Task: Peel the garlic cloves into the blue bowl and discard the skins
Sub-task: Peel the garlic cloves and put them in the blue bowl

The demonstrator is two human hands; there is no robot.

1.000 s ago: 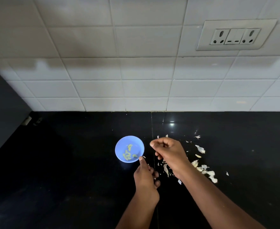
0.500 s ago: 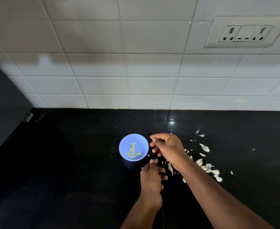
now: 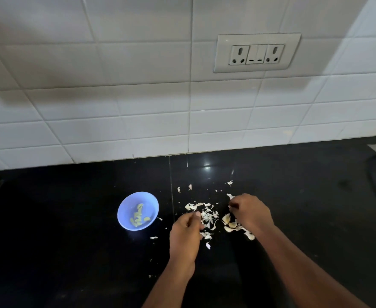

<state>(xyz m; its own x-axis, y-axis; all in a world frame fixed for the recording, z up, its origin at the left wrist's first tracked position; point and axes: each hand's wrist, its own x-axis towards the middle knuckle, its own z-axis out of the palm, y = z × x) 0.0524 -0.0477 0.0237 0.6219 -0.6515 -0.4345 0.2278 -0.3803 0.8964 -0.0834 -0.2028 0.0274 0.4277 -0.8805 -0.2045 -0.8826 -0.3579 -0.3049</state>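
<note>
The blue bowl stands on the black counter and holds several peeled, pale green garlic cloves. To its right lies a scatter of white garlic skins. My left hand is curled into a loose fist at the left edge of that pile, thumb on top; nothing shows inside it. My right hand is on the pile's right side, fingers curled down, and pinches a bit of skin at its fingertips. A few bigger pieces, skins or unpeeled cloves, lie under its palm.
The black counter runs back to a white tiled wall with a socket plate. A counter seam passes just right of the bowl. Stray skin flakes lie near the bowl. A dark cable is at the far right.
Both hands moved right, away from the bowl, down onto the skin pile. The camera view shifted, so the bowl now sits further left.
</note>
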